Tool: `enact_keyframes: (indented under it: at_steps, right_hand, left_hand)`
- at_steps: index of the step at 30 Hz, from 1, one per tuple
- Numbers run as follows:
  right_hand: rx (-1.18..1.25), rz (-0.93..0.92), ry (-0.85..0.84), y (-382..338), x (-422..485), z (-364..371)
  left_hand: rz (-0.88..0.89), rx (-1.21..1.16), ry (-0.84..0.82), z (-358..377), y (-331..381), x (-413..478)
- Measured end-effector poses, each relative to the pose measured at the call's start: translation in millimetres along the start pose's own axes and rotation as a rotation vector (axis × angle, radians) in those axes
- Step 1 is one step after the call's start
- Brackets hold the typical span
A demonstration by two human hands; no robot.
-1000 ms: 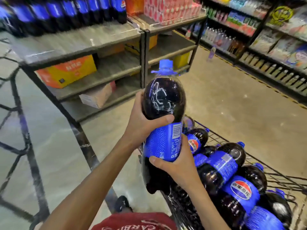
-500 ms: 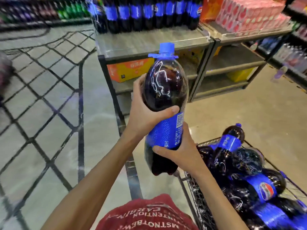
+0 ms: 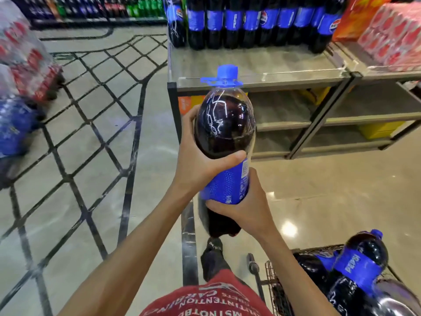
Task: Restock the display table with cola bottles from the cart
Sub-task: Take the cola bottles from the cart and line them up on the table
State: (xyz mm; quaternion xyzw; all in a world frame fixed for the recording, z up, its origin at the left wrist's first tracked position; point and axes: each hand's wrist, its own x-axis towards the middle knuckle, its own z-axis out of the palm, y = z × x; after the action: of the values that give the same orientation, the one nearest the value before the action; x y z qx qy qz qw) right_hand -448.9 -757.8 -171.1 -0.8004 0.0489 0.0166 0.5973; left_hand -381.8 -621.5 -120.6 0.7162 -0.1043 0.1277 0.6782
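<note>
The cola bottle (image 3: 224, 133) has come further from the cart (image 3: 271, 277) toward the display table. The cart has slipped to the lower right corner of the view, and the tabletop (image 3: 262, 62) now sits closer ahead. The grip looks unchanged.

The bottle is upright in the air, blue cap on top, over the floor (image 3: 91, 179) and short of the table's near edge. Both hands hold it. The left hand (image 3: 196, 160) wraps the dark shoulder with the thumb across the front, just above the blue label. The right hand (image 3: 248, 206) cups the lower body at the label's bottom edge, fingers curled round.

At the back of the tabletop stands a row of bottles (image 3: 250, 21), upright and close together. In front of it a broad bare strip runs to the near edge, so there seems to be room for another row.

In the cart, more bottles (image 3: 360, 263) lie piled on their sides; how many cannot be told, since most of the cart is out of view.

By this reckoning the restock is partly done. This bottle is mid-carry and not yet set down, and the cart's load remains to be moved. Red packs (image 3: 391, 30) fill the next table to the right.
</note>
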Motion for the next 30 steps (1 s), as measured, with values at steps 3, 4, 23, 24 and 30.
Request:
enact_keyframes:
  at_steps: [3, 4, 23, 24, 30]
  right_hand:
    - [0.003, -0.007, -0.018, 1.6, 48.1, -10.8]
    - [0.002, -0.008, -0.023, 1.7, 64.1, -15.1]
    - [0.014, 0.055, 0.12, 14.7, 296.4, -108.9]
    - [0.011, 0.059, 0.125, 16.0, 309.0, -114.8]
    - [0.013, 0.076, 0.17, 22.5, 396.7, -147.0]
  left_hand:
    - [0.006, 0.006, 0.023, 13.5, -11.8, 40.1]
    - [0.005, 0.01, 0.03, 19.0, -15.7, 53.9]
    - [-0.047, -0.045, -0.154, 142.3, -89.7, 284.4]
    - [-0.046, -0.052, -0.164, 149.3, -94.5, 297.2]
    - [-0.019, -0.078, -0.222, 195.5, -127.9, 382.1]
